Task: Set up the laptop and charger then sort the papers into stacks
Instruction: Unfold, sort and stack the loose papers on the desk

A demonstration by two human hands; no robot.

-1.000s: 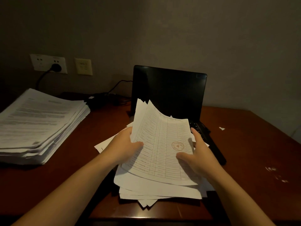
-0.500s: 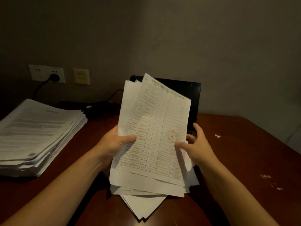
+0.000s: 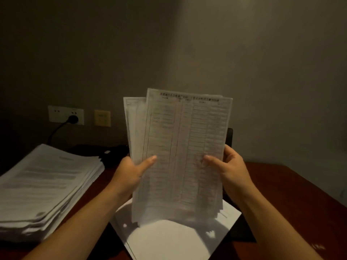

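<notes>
Nearest the camera, a few loose white sheets (image 3: 169,241) are spread flat on the dark wooden table (image 3: 291,194), with their corners slightly fanned. Just above them a bundle of printed papers (image 3: 184,139) is held upright. Its lower edge hangs close over the loose sheets, and whether it touches them cannot be told. The bundle is gripped at mid-height from both sides. The left hand (image 3: 131,173) is curled round the left edge with its thumb pressed on the front page. The right hand (image 3: 232,169) is closed on the right edge likewise, thumb in front and fingers behind. The sheets are unevenly aligned, and some show past the top left. Well apart to the left, a tall stack of papers (image 3: 47,184) is set on the table. Behind the bundle only a dark corner of the laptop (image 3: 230,136) is seen. On the far wall a black charger plug (image 3: 72,119) is seated in a white socket (image 3: 56,114), and its cable (image 3: 54,132) is draped down toward the table.
</notes>
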